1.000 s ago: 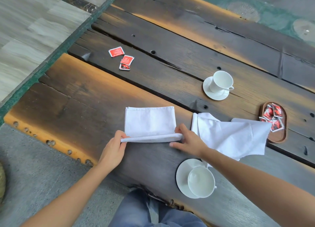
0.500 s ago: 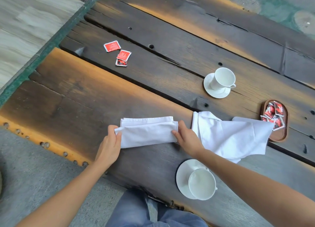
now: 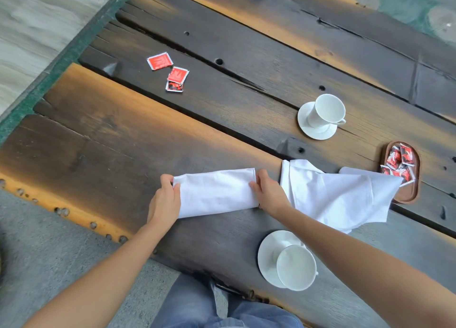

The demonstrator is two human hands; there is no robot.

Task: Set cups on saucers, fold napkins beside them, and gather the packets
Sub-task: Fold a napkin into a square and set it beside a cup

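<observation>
Bench [image 3: 222, 120]: heavy dark wooden planks, charred look, with amber-orange streaks running diagonally from 8 o'clock to 2 o'clock. Gaps between planks. Several small round holes in the surface, e.g. one hole [image 3: 218, 61] toward 12 o'clock and another [image 3: 300, 150] right of centre. Near edge at 8 o'clock is orange, pitted with a row of small knots or bolt heads; cannot tell which.

Floor: pale grey wood-grain flooring [image 3: 37, 26] at 10 o'clock, bordered by a dark green strip [image 3: 66, 56]. Grey concrete-like floor [image 3: 49, 253] at 7 o'clock. Teal-green patterned ground [image 3: 407, 4] at 1 o'clock.

Blue jeans [image 3: 197, 305] at 6 o'clock, below the bench edge.
</observation>
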